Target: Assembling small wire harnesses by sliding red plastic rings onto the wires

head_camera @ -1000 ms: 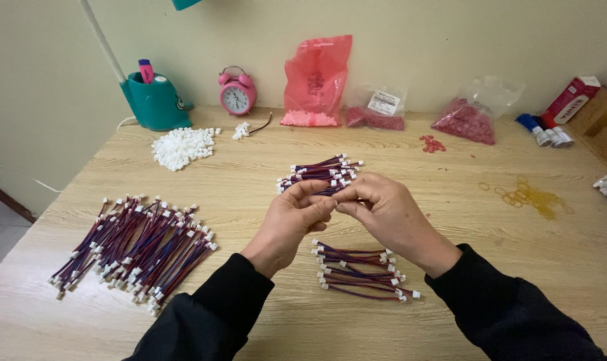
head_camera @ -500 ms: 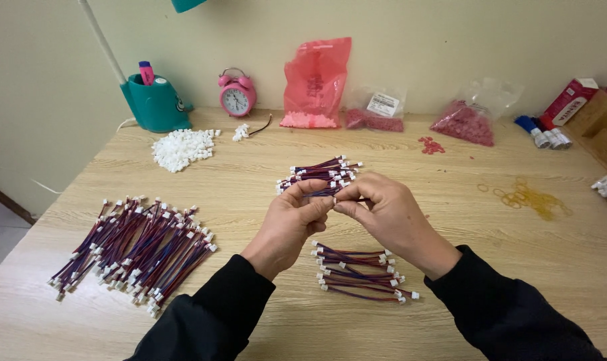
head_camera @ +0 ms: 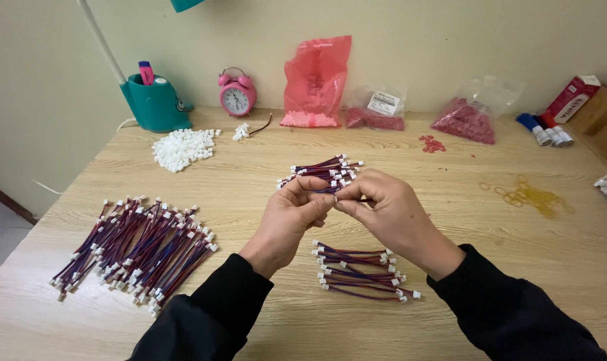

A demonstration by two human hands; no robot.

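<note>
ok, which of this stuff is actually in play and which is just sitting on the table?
In play:
- left hand and right hand, pinching one short wire lead
- wire bundle behind the hands
- small wire pile near the wrists
- big wire pile

Lying about:
- white connector heap
- pink alarm clock
- pink bags
- rubber bands

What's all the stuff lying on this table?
wooden table: one, tan
red-and-blue wire leads with white plugs: big pile left; small bundle near; bundle centre; one pinched between both hands
white plastic connectors: heap, back left
teal lamp base: one, back left
pink alarm clock: one, by wall
pink plastic bag: one, by wall
yellow rubber bands: several, right
left hand: black sleeve
right hand: black sleeve
</note>
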